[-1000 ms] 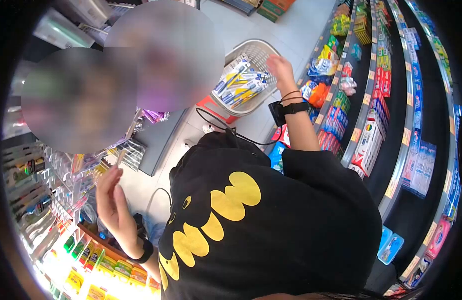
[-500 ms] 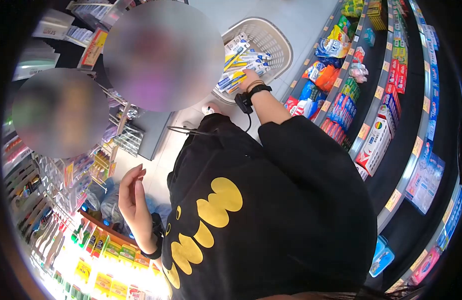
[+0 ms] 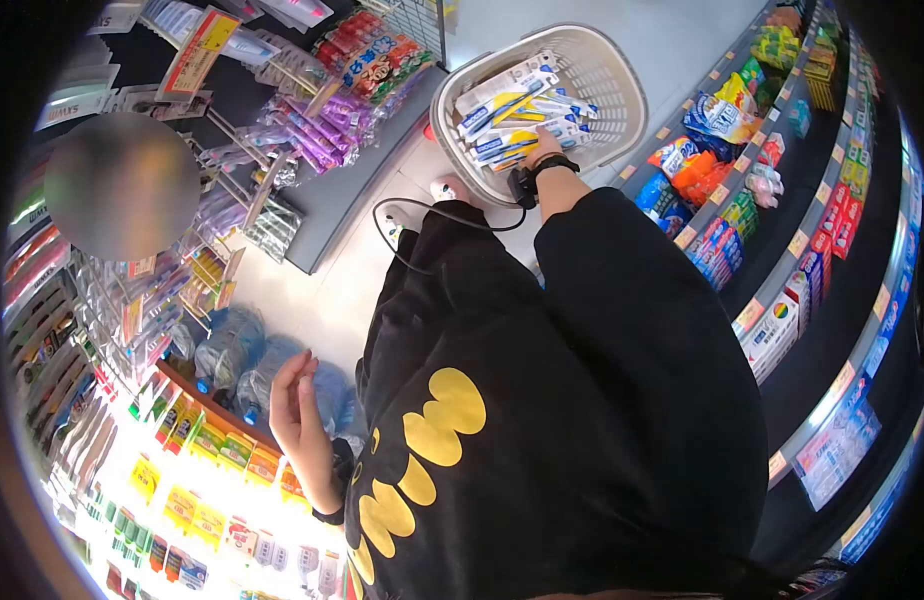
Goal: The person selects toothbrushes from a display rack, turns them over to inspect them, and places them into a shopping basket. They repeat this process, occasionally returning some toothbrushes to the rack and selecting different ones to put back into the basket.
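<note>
My right hand point(image 3: 545, 148) reaches over the near rim of a light grey plastic basket point(image 3: 632, 100). Its fingers close on the end of the packaged toothbrushes point(image 3: 507, 150), though the fingertips are partly hidden. Several more blue, white and yellow toothbrush packs point(image 3: 517, 88) lie heaped in the basket. At the left, my left hand point(image 3: 300, 415) is raised beside my body with nothing in it, its fingers loosely bent and apart from the thumb. Below it are brightly lit shelves of small yellow and green boxes point(image 3: 182, 505).
Shelves at the right hold bagged goods point(image 3: 722, 118) and toothpaste-like boxes point(image 3: 782, 330). A rack with hanging purple packs point(image 3: 317, 135) stands at the left. Bottles in plastic wrap point(image 3: 232, 345) sit on the floor near my left hand. A black cable point(image 3: 452, 215) hangs from my right wrist.
The view has turned, so the basket and right-hand shelves sit farther right in the picture. My right hand stays at the toothbrush packs; my left hand keeps its loose shape.
</note>
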`<state>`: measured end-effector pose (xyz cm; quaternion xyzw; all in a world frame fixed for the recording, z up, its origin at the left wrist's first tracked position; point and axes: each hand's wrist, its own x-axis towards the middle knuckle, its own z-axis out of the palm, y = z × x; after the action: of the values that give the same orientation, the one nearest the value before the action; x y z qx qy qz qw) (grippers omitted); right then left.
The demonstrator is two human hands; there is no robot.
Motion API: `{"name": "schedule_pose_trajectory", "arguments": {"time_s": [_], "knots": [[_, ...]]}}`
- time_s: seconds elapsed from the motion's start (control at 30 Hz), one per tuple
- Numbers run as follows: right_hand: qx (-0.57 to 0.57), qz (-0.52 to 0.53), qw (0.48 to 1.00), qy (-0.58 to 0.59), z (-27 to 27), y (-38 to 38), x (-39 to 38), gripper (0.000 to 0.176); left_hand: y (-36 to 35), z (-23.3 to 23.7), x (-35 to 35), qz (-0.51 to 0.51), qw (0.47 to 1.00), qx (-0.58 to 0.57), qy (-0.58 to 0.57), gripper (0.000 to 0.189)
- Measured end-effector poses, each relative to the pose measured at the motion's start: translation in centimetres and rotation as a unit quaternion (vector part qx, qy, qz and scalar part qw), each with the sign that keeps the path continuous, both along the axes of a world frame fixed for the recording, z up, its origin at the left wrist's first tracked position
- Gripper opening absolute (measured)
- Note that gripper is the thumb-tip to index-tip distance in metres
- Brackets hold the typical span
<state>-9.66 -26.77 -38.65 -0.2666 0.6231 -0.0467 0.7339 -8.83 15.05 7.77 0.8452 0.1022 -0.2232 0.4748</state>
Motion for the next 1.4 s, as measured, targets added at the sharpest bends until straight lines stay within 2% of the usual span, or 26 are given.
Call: {"name": "schedule_pose_trajectory", "arguments": {"time_s": [0.03,0.1,0.23,0.27,0.37,0.4,0.47,0.57,0.6,0.73,0.8,0.83,0.9,0.93,0.97,1.07,1.17,1.2,1.27,1.37,1.4], "knots": [[0.033,-0.072,0.996,-0.031,-0.4,0.2,0.0,0.052,0.0,-0.2,-0.3,0.002,1.0,0.003,0.001,0.022],[0.039,-0.103,0.993,-0.04,0.2,0.9,0.1,0.048,0.0,-0.6,-1.0,0.019,1.0,0.004,0.02,0.022],[0.018,-0.044,0.998,0.039,1.8,0.8,0.9,0.046,-0.6,-0.9,-1.3,0.003,0.999,0.002,0.033,0.023],[-0.109,0.216,0.961,0.133,0.7,0.0,0.4,0.045,-0.8,-1.0,-1.2,0.002,0.999,0.001,0.033,0.023],[-0.238,0.408,0.86,0.195,-1.6,-0.2,0.1,0.044,-1.3,-1.1,-0.7,-0.005,0.999,-0.009,0.043,0.023],[-0.213,0.347,0.897,0.174,0.4,0.3,0.5,0.044,-1.3,-1.1,-0.4,-0.017,0.999,-0.007,0.042,0.023],[-0.111,0.104,0.984,0.091,0.6,0.6,1.7,0.048,-1.3,-1.2,0.0,-0.028,0.999,-0.007,0.036,0.023],[-0.158,0.106,0.972,0.139,6.8,2.4,3.4,0.053,-1.1,-1.6,0.2,-0.046,0.999,-0.01,0.028,0.022],[-0.182,0.084,0.976,0.081,4.7,2.2,3.6,0.057,-1.1,-1.5,0.2,-0.056,0.998,-0.004,0.035,0.022],[-0.054,-0.035,0.985,0.157,7.1,3.8,4.9,0.047,-0.4,-2.2,0.0,-0.067,0.997,0.003,0.05,0.021],[-0.193,-0.002,0.965,0.179,5.7,3.9,5.0,0.041,-0.3,-2.2,0.2,-0.081,0.995,0.014,0.054,0.02],[-0.192,-0.006,0.965,0.179,5.2,3.7,5.2,0.041,-0.3,-2.2,0.5,-0.085,0.995,0.015,0.054,0.02],[-0.223,-0.056,0.967,0.106,5.6,3.5,5.6,0.04,0.0,-2.3,0.9,-0.106,0.994,0.015,0.035,0.02],[-0.267,-0.062,0.961,0.031,6.0,3.4,5.5,0.041,0.2,-2.3,1.1,-0.109,0.993,0.011,0.033,0.02],[-0.272,-0.066,0.959,0.029,7.1,3.2,5.7,0.041,0.4,-2.5,1.5,-0.113,0.993,0.007,0.024,0.02],[-0.228,-0.142,0.961,-0.073,11.4,2.7,5.8,0.041,0.5,-2.6,2.5,-0.118,0.993,-0.011,0.008,0.021],[-0.246,-0.059,0.95,-0.181,17.4,3.5,5.1,0.032,0.1,-2.7,3.5,-0.128,0.991,-0.036,-0.002,0.022],[-0.253,-0.061,0.947,-0.188,20.7,4.5,5.0,0.032,-0.4,-2.5,3.9,-0.144,0.988,-0.05,-0.017,0.022],[-0.278,0.031,0.922,-0.268,28.4,7.5,5.3,0.03,-0.9,-2.3,4.8,-0.186,0.979,-0.069,-0.046,0.024],[-0.29,0.098,0.894,-0.327,36.0,11.6,6.2,0.031,-2.5,-1.2,6.0,-0.221,0.965,-0.099,-0.099,0.027],[-0.287,0.12,0.882,-0.354,37.7,12.8,6.5,0.033,-2.7,-0.8,6.5,-0.25,0.958,-0.101,-0.101,0.034]]}}
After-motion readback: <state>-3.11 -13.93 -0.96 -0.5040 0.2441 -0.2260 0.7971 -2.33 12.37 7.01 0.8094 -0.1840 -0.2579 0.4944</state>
